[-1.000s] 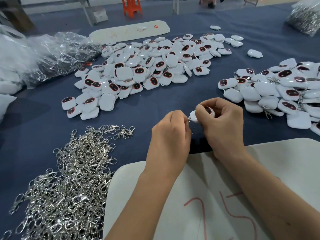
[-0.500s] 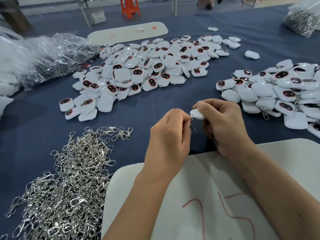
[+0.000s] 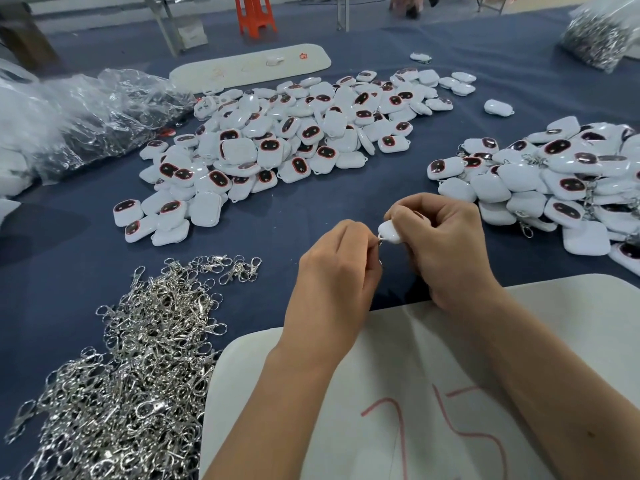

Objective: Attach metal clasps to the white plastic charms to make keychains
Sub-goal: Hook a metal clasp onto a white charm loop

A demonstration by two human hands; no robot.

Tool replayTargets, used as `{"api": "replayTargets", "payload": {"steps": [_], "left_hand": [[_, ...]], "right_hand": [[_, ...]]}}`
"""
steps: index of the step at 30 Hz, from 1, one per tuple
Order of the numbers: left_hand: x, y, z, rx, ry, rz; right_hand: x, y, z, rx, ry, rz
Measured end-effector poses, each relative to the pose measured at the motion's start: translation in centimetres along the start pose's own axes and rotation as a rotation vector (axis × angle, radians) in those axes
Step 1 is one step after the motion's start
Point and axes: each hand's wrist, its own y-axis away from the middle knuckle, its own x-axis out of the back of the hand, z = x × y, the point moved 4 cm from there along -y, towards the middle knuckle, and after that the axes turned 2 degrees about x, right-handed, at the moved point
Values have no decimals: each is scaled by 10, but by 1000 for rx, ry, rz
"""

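Charm [image 3: 390, 232] and clasp [image 3: 380, 243] meet between your two hands, just above the blue cloth [image 3: 311, 216] at the middle of the table. Your right hand [image 3: 446, 244] is clenched around the white plastic charm, with only its rounded end and small loop showing past the fingertips. Your left hand [image 3: 337, 285] pinches the metal clasp, which is mostly hidden; a sliver of it touches the charm's loop, and a bit of ring shows below your fingers.

Judging by its look, the charm is light, hard and glossy, so it may slip if you hold it by the smooth faces alone. Grip it across the flat sides, close to the loop, and keep the loop clear. That loop looks thin and is likely the weakest part; twist gently. The clasp looks stiff and springy, small enough to escape a loose pinch, so hold it by its body and leave the ring end free to work.

Supplies lie around you: the heap of loose clasps [image 3: 131, 375] near your left forearm, the pile of bare charms [image 3: 294, 140] ahead, and to the right a pile of charms [image 3: 554, 181] where some clasps already show. Whether the ring has passed through the loop cannot be told from here.
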Motion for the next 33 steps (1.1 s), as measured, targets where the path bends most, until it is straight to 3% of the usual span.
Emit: {"api": "replayTargets", "payload": {"steps": [7,16,25,30,33], "left_hand": [[-3,1,0,10,-18,-42],[-11,0,-27,318,237,-172],[-8,-4,-31,383,514,-134],[-6,-5,-33,425,484,-113],[-3,-4,-29,388,355,-102]], "right_hand": [[1,0,-4,99,194,-37],[-5,8,-13,324,252,-122],[0,1,-1,71,-53,-78],[-5,3,2,-3,-142,-120],[-1,3,0,73,0,-63]]}}
